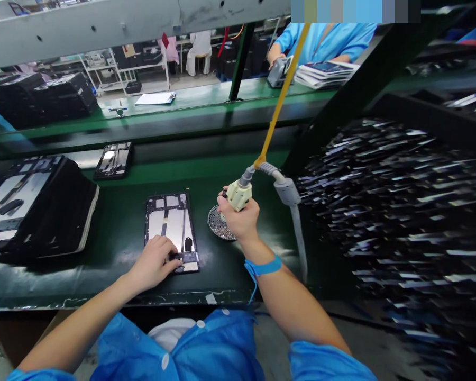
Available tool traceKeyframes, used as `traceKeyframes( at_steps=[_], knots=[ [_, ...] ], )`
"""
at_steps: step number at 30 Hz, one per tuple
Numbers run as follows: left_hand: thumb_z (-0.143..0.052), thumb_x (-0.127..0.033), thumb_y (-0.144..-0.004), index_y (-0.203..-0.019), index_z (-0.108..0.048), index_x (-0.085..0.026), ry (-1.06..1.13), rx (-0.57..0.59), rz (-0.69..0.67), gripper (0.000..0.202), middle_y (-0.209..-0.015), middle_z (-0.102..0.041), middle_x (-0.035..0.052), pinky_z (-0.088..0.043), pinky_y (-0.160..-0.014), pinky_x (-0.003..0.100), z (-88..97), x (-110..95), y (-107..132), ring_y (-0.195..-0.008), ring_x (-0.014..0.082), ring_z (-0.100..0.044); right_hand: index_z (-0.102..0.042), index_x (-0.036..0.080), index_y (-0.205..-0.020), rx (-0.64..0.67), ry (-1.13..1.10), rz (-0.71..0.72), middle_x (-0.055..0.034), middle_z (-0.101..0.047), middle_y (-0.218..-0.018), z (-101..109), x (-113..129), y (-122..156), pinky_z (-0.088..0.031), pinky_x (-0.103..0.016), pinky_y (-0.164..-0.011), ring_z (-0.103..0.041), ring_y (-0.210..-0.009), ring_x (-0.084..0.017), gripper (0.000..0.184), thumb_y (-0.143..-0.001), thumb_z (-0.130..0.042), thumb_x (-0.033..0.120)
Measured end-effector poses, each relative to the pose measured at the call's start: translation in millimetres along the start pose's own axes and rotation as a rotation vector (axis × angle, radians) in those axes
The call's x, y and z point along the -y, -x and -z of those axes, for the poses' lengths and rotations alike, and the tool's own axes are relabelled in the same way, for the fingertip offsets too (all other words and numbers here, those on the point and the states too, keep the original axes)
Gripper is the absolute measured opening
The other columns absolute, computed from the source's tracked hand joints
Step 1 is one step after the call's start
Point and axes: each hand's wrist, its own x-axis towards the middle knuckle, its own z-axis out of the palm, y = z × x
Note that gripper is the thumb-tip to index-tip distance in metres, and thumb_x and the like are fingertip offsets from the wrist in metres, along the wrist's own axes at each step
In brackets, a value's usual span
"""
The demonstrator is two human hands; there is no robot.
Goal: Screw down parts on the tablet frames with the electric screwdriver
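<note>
The tablet frame [170, 225] lies on the bench [119, 238], a screw dish [216, 225] just right, stacked trays [35, 206] well left.

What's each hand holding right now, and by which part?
The right hand holds the cream screwdriver around its body, below the cable. The left hand rests on the tablet frame near its lower end.

Bright overhead light, right side motion-blurred
</note>
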Motion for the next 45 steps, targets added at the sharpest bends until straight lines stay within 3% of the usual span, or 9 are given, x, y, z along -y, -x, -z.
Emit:
traceKeyframes(
  at_steps=[4, 11, 19, 22, 24, 28, 33, 39, 45],
  knots=[
    [-0.076, -0.027, -0.092, -0.101, -0.069, -0.022, 0.089, -0.072, -0.021, 0.013, -0.099, -0.071, 0.0028, -0.055, -0.081, 0.033, 10.3, 10, 14, -0.093, 0.02, -0.066, -0.072, 0.019, -0.095, -0.013, -0.001, -0.011, -0.0034, -0.073, -0.084, 0, 1, 0, -0.061, -0.037, -0.075, -0.071, -0.076, -0.021, 0.02, -0.084, -0.076, 0.036],
    [-0.071, -0.019, -0.096, -0.113, -0.071, -0.021, -0.07, -0.283, -0.383, 0.017, -0.103, -0.075, 0.0057, -0.056, -0.085, 0.035, -10.8, 16, 41, -0.095, 0.0198, -0.067, -0.072, 0.02, -0.095, -0.007, -0.019, -0.019, -0.0031, -0.073, -0.084, 0, 3, 1, -0.061, -0.037, -0.075, -0.071, -0.075, -0.02, 0.02, -0.083, -0.076, 0.035],
    [-0.074, -0.018, -0.093, -0.109, -0.073, -0.023, -0.131, -0.44, -0.352, 0.017, -0.1, -0.073, 0.0059, -0.056, -0.08, 0.036, -33.7, 15, 43, -0.094, 0.0213, -0.066, -0.072, 0.02, -0.095, -0.007, -0.022, -0.022, -0.0032, -0.073, -0.085, 1, 4, 2, -0.061, -0.037, -0.075, -0.071, -0.076, -0.02, 0.02, -0.084, -0.076, 0.036],
    [-0.071, -0.017, -0.094, -0.115, -0.072, -0.025, -0.138, -0.394, -0.328, 0.022, -0.105, -0.073, 0.006, -0.055, -0.1, 0.048, -34.0, 18, 46, -0.103, 0.0227, -0.066, -0.072, 0.02, -0.095, -0.013, -0.021, -0.033, -0.0032, -0.073, -0.085, 1, 3, 2, -0.061, -0.037, -0.074, -0.07, -0.075, -0.019, 0.021, -0.084, -0.076, 0.036],
    [-0.066, -0.014, -0.097, -0.121, -0.07, -0.028, -0.158, -0.337, -0.29, 0.029, -0.111, -0.072, 0.0061, -0.041, -0.116, 0.061, -34.2, 21, 51, -0.116, 0.0254, -0.064, -0.072, 0.02, -0.097, -0.008, -0.021, -0.042, -0.0036, -0.073, -0.086, 1, 2, 2, -0.062, -0.038, -0.075, -0.071, -0.077, -0.02, 0.022, -0.084, -0.076, 0.037],
    [-0.059, -0.013, -0.099, -0.125, -0.07, -0.031, -0.152, -0.265, -0.21, 0.033, -0.122, -0.069, 0.0081, -0.026, -0.121, 0.071, -34.0, 24, 57, -0.136, 0.0314, -0.053, -0.072, 0.02, -0.102, 0.004, -0.032, -0.054, -0.0048, -0.074, -0.09, 1, 1, 3, -0.063, -0.04, -0.077, -0.074, -0.083, -0.023, 0.025, -0.084, -0.076, 0.037],
    [-0.058, -0.019, -0.101, -0.122, -0.074, -0.032, -0.105, -0.219, -0.215, 0.029, -0.122, -0.069, 0.0096, -0.038, -0.115, 0.067, -27.3, 29, 31, -0.135, 0.033, -0.055, -0.072, 0.019, -0.101, -0.01, -0.054, -0.066, -0.0062, -0.075, -0.091, 0, 3, 4, -0.063, -0.038, -0.075, -0.074, -0.082, -0.022, 0.024, -0.082, -0.077, 0.034],
    [-0.063, -0.029, -0.1, -0.107, -0.08, -0.029, -0.047, -0.261, -0.253, 0.018, -0.119, -0.073, 0.0071, -0.034, -0.118, 0.068, -22.2, 56, -27, -0.132, 0.0324, -0.061, -0.071, 0.019, -0.102, -0.039, -0.08, -0.093, -0.0052, -0.075, -0.091, -2, 5, 5, -0.061, -0.034, -0.064, -0.071, -0.068, -0.018, 0.026, -0.081, -0.077, 0.032],
    [-0.063, -0.024, -0.1, -0.11, -0.079, -0.028, -0.049, -0.347, -0.339, 0.019, -0.121, -0.075, 0.0073, -0.032, -0.12, 0.063, -29.6, 67, -36, -0.134, 0.0302, -0.061, -0.068, 0.021, -0.102, 0.014, -0.076, -0.094, -0.0027, -0.074, -0.09, -10, 6, 14, -0.06, -0.031, -0.062, -0.067, -0.059, -0.013, 0.023, -0.081, -0.075, 0.028]
  ],
)
